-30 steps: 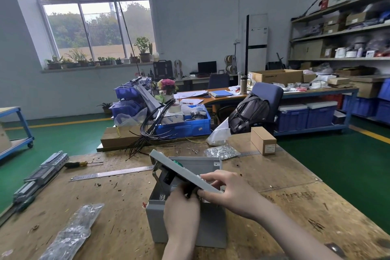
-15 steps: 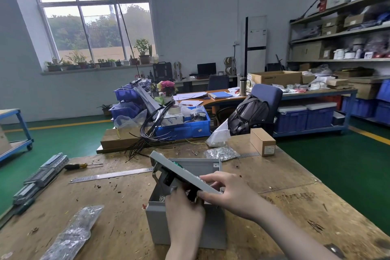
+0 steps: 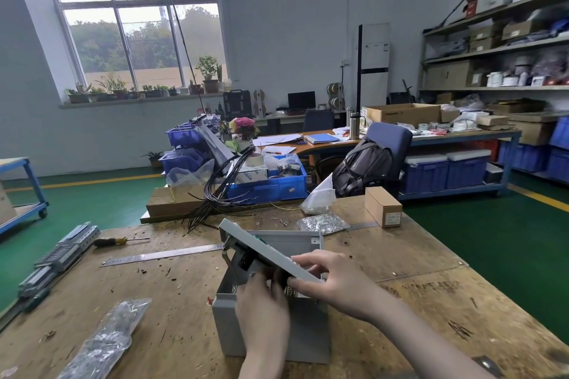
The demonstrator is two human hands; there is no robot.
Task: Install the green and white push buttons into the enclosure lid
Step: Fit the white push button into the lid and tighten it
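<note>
A grey enclosure box [image 3: 304,335] stands open on the wooden workbench [image 3: 154,301]. Its grey lid [image 3: 261,251] is tilted up over the box opening. A green push button [image 3: 257,240] pokes out of the lid's top face near its far end. My right hand [image 3: 331,278] grips the lid's near edge, thumb below and fingers on top. My left hand [image 3: 264,295] reaches under the lid, its fingers curled round a dark button body on the underside. The white button is hidden by my right fingers.
A steel ruler [image 3: 160,255], a screwdriver [image 3: 118,241] and metal rails [image 3: 58,255] lie at the left. A plastic bag [image 3: 104,344] lies front left. A bag of screws [image 3: 323,222] and a small cardboard box [image 3: 383,206] sit behind the enclosure.
The view has shifted slightly. My left hand has moved a little further up under the lid; the lid and my right hand stay as they were.
</note>
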